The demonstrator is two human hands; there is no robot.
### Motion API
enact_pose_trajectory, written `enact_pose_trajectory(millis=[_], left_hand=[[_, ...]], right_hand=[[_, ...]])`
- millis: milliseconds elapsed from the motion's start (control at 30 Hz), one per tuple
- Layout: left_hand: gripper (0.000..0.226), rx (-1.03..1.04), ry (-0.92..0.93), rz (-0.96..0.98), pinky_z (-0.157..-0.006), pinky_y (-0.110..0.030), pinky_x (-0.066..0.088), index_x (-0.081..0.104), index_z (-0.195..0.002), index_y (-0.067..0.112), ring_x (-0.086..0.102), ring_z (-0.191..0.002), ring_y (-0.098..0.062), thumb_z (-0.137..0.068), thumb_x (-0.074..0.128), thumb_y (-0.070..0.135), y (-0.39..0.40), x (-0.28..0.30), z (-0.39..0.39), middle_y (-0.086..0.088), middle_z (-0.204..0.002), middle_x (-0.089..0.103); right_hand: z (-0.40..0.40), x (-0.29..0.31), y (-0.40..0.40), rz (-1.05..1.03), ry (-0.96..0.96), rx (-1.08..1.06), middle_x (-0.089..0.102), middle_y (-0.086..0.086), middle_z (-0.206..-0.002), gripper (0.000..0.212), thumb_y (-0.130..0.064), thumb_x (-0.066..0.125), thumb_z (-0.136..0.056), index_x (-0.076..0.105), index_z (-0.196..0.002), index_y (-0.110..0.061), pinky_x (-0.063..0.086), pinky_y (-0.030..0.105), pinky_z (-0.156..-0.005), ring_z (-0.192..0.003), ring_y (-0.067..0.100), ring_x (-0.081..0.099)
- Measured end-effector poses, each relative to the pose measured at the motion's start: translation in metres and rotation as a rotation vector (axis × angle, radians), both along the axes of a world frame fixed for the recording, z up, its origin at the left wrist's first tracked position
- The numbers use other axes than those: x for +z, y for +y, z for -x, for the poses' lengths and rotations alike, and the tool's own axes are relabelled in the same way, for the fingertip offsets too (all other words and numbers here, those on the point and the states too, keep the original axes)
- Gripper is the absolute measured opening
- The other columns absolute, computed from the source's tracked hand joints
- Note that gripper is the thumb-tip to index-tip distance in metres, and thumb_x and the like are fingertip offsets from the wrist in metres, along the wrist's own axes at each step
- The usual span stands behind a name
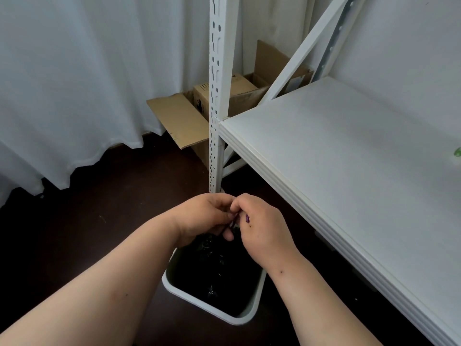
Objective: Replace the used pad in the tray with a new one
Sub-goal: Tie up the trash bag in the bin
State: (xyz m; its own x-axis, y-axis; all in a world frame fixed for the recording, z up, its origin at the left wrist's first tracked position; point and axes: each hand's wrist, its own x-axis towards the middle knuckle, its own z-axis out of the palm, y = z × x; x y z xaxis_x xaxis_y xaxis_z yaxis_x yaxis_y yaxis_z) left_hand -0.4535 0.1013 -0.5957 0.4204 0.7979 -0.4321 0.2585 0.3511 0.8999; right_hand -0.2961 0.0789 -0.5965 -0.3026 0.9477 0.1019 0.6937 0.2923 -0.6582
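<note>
Head view, looking down at the floor, so quick count first: two bare hands, one white bin (252,312), one black bag (214,263) lining it, one white metal shelf unit (349,151), and what looks like two cardboard boxes (224,96) tucked behind the shelf post (one smaller box standing in or against a bigger open one with its flap (179,121) hanging out).

Room-wise, the floor (87,233) is dark, almost black-brown. White curtains (87,83) hang along the back and left, with their hems reaching the floor. The shelf board takes up the right side, plain white, and a tiny green something (457,152) peeks in at the far right edge, too cut off to identify. The slotted upright post (216,96) stands just beyond the hands.

Now the hands: the left hand (204,218) and right hand (262,231) meet directly above the bin, knuckles nearly touching. Both have their fingers curled in, pinching the gathered top of the black bag between them. A bit of purple (247,218) shows at the right hand's fingers, maybe a drawstring, can't tell for sure.

As for the pad and the tray, neither one shows up anywhere I can make out. The bag's inside is just dark crinkly plastic.
</note>
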Motion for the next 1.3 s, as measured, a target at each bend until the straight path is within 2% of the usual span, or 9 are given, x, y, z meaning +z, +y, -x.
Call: enact_pose_trajectory(millis=[100, 267, 500, 600, 700, 800, 933, 1067, 1300], left_hand=[[0.024, 0.118, 0.062, -0.056, -0.063, -0.025, 0.053, 0.07, -0.098, 0.009, 0.062, -0.066, -0.018, -0.092, 0.051, -0.005, 0.0, -0.002, 0.003, -0.009, -0.08, 0.067], [0.024, 0.165, 0.518, -0.421, -0.076, -0.03, 0.053, 0.076, -0.098, 0.026, 0.063, -0.076, -0.017, -0.092, 0.057, 0.012, 0.003, -0.002, 0.014, 0.006, -0.086, 0.064], [0.022, 0.239, 0.913, -0.202, -0.063, -0.029, 0.045, 0.063, -0.074, 0.025, 0.056, -0.066, -0.02, -0.089, 0.052, 0.013, -0.001, -0.046, 0.078, 0.0, -0.07, 0.059], [0.019, 0.565, 0.423, 0.168, -0.06, -0.031, 0.045, 0.059, -0.079, 0.012, 0.051, -0.054, -0.021, -0.094, 0.047, 0.008, -0.014, -0.06, 0.079, -0.004, -0.059, 0.054], [0.026, 0.785, -0.31, 0.419, -0.088, -0.039, 0.046, 0.054, -0.079, 0.014, 0.066, -0.088, -0.024, -0.098, 0.037, 0.01, -0.019, -0.052, 0.056, -0.009, -0.082, 0.071], [0.037, 0.744, -0.671, 0.475, -0.102, -0.041, 0.04, 0.053, -0.072, 0.014, 0.067, -0.101, -0.027, -0.101, 0.031, 0.019, -0.016, -0.039, 0.029, -0.014, -0.099, 0.073], [0.032, 0.84, -0.724, 0.542, -0.085, -0.037, 0.05, 0.051, -0.071, 0.013, 0.049, -0.052, -0.016, -0.099, 0.037, 0.019, -0.008, -0.041, 0.008, -0.003, -0.06, 0.049], [0.027, 0.952, -0.608, 0.582, -0.053, -0.024, 0.031, 0.047, -0.071, 0.016, 0.028, -0.043, -0.011, -0.097, 0.038, 0.017, -0.005, -0.058, 0.015, 0.002, -0.053, 0.039], [0.026, 1.146, -0.54, 0.614, -0.047, -0.023, 0.023, 0.046, -0.07, 0.012, 0.025, -0.039, -0.01, -0.095, 0.038, 0.011, -0.005, -0.082, 0.035, 0.001, -0.053, 0.038]], right_hand=[[0.002, -0.009, 0.0, -0.064, 0.043, 0.011, 0.067, -0.004, -0.107, 0.032, -0.008, 0.051, -0.096, 0.066, -0.122, -0.02, 0.053, 0.018, -0.084, -0.097, 0.007, 0.063], [-0.004, -0.015, 0.001, -0.094, -0.133, -0.015, 0.068, 0.001, -0.108, 0.038, -0.019, 0.046, -0.102, 0.051, -0.139, -0.016, 0.056, 0.028, -0.08, -0.095, 0.016, 0.066], [-0.063, -0.043, -0.013, 0.439, -0.349, -0.272, 0.066, -0.002, -0.071, 0.033, -0.037, 0.037, -0.1, 0.053, -0.077, -0.022, 0.055, 0.038, -0.065, -0.064, 0.019, 0.065], [-0.076, -0.059, -0.019, 0.709, -0.053, -0.431, 0.064, -0.005, -0.073, 0.033, -0.031, 0.042, -0.101, 0.058, -0.079, -0.012, 0.051, 0.03, -0.067, -0.064, 0.015, 0.061], [-0.06, -0.059, -0.022, 0.808, 0.611, -0.51, 0.063, 0.002, -0.076, 0.03, -0.028, 0.051, -0.099, 0.062, -0.075, -0.013, 0.046, 0.034, -0.08, -0.079, 0.017, 0.06], [-0.035, -0.046, -0.021, 0.92, 1.27, -0.414, 0.071, 0.012, -0.099, 0.039, -0.027, 0.046, -0.1, 0.06, -0.067, -0.011, 0.045, 0.039, -0.097, -0.104, 0.023, 0.067], [-0.023, -0.041, -0.015, 0.948, 1.581, -0.57, 0.052, 0.007, -0.06, 0.042, -0.031, 0.045, -0.101, 0.05, -0.063, -0.014, 0.049, 0.044, -0.092, -0.061, 0.023, 0.06], [-0.033, -0.056, -0.017, 0.998, 1.548, -0.775, 0.03, 0.0, -0.054, 0.038, -0.032, 0.047, -0.101, 0.043, -0.066, -0.017, 0.048, 0.036, -0.074, -0.045, 0.014, 0.029], [-0.047, -0.063, -0.02, 1.017, 1.537, -0.96, 0.028, -0.001, -0.05, 0.039, -0.028, 0.041, -0.104, 0.038, -0.066, -0.017, 0.047, 0.035, -0.071, -0.041, 0.013, 0.025]])
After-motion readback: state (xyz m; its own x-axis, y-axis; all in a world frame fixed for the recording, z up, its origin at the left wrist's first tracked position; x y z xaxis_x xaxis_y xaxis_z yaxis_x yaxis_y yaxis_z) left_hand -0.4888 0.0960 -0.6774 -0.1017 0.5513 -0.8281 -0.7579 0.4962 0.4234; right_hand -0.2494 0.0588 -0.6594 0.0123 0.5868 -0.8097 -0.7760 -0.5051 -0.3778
